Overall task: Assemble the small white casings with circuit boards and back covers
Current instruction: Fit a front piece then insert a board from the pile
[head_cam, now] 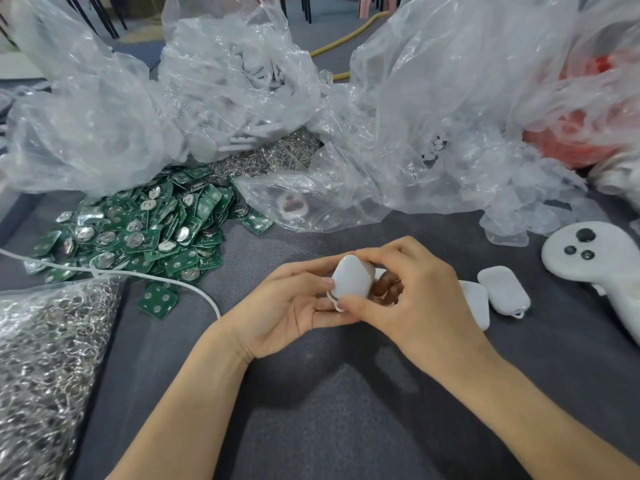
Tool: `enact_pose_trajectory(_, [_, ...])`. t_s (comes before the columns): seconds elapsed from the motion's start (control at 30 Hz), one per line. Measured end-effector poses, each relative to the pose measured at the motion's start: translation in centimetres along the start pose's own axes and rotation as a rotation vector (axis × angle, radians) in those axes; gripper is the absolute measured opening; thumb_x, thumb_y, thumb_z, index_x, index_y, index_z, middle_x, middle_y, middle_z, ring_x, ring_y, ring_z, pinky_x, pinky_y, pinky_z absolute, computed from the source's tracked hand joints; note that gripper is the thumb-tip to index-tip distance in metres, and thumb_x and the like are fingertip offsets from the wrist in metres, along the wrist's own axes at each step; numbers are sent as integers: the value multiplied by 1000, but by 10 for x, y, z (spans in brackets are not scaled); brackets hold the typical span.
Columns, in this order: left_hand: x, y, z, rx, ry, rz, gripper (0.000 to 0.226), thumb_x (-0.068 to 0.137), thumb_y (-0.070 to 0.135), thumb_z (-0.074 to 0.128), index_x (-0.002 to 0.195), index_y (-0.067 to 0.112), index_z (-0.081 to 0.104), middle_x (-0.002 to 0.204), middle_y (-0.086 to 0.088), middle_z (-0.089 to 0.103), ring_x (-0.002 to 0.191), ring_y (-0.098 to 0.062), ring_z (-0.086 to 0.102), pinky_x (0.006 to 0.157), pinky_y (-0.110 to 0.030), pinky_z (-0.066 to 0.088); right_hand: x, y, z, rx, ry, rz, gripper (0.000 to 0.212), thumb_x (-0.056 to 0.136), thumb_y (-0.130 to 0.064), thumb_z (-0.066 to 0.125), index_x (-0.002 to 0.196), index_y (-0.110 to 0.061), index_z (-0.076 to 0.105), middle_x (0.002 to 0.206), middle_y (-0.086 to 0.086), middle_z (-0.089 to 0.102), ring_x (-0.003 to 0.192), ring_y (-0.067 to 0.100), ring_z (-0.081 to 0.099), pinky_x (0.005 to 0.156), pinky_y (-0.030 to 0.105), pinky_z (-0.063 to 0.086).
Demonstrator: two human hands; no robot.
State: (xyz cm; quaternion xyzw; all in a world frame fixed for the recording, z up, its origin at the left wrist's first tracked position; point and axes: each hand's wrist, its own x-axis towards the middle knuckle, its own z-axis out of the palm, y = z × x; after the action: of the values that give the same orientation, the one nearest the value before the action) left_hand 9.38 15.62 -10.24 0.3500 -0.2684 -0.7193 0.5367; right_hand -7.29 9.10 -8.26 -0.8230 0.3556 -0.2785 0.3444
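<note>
A small white casing [351, 280] with a loop at its lower end is held above the grey table between both hands. My left hand [284, 313] cradles it from below, thumb on its left edge. My right hand [408, 303] grips it from the right, fingers curled over its top and thumb on its lower corner. Two more white casings [504, 289] [476, 304] lie on the table just right of my right hand. A heap of green circuit boards [145, 233] with round silver cells lies at the left.
Crumpled clear plastic bags [225, 81] [450, 109] fill the back, one holding white parts. A bag of metal rings [45, 358] sits at the front left, a white cable [121, 271] runs past it. A white controller [602, 265] lies at the right, a red-filled bag [588, 133] behind it.
</note>
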Motion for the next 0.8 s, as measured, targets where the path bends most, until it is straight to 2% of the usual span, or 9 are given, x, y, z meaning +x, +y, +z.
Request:
enact_pose_trajectory(0.1, [-1, -1, 1, 10, -21, 20, 41, 88, -1, 45, 125, 1, 61, 117, -24, 64, 96, -26, 69, 80, -34, 57, -3, -3, 2, -102, 32, -51, 43, 69, -34, 78, 109, -20, 70, 94, -8, 55, 75, 5, 55, 68, 16, 48])
enact_pose_trajectory(0.2, [-1, -3, 2, 25, -26, 38, 41, 88, -2, 47, 127, 3, 59, 113, -21, 66, 95, -25, 69, 80, -32, 57, -3, -6, 0, -135, 18, -87, 40, 70, -31, 78, 106, -17, 70, 93, -3, 56, 73, 9, 57, 66, 31, 54])
enact_pose_trajectory(0.4, [-1, -4, 2, 40, -45, 43, 42, 88, -1, 49, 129, 3, 58, 113, -19, 67, 98, -25, 68, 83, -32, 56, -3, -4, -4, -177, -27, -129, 41, 70, -33, 78, 107, -16, 70, 93, -3, 55, 73, 8, 56, 66, 27, 53])
enact_pose_trajectory(0.5, [-2, -4, 3, 41, -45, 49, 41, 89, 0, 50, 128, 5, 59, 120, -22, 64, 103, -26, 67, 84, -32, 56, -1, -3, -6, -168, -49, -124, 44, 70, -37, 79, 110, -18, 70, 93, -5, 54, 76, 7, 54, 67, 17, 47])
enact_pose_trajectory(0.6, [-1, -6, 6, 65, -23, 77, 39, 87, 4, 54, 125, 9, 62, 122, -20, 63, 109, -27, 64, 85, -31, 55, 0, -1, -7, -151, -62, -104, 48, 71, -39, 79, 114, -21, 69, 96, -7, 53, 80, 7, 53, 70, 17, 44])
enact_pose_trajectory(0.7, [-1, -8, 9, 73, 2, 105, 39, 84, 6, 58, 122, 12, 65, 119, -17, 66, 110, -26, 64, 84, -31, 56, 0, -1, -6, -147, -71, -92, 51, 73, -40, 78, 120, -23, 66, 100, -9, 51, 85, 5, 52, 73, 12, 41])
enact_pose_trajectory(0.8, [-1, -10, 11, 110, 36, 141, 41, 87, 2, 52, 126, 11, 58, 120, -19, 65, 113, -29, 63, 84, -31, 56, 1, 1, -7, -141, -77, -79, 54, 73, -39, 78, 122, -23, 64, 100, -8, 56, 87, 7, 54, 79, 19, 45])
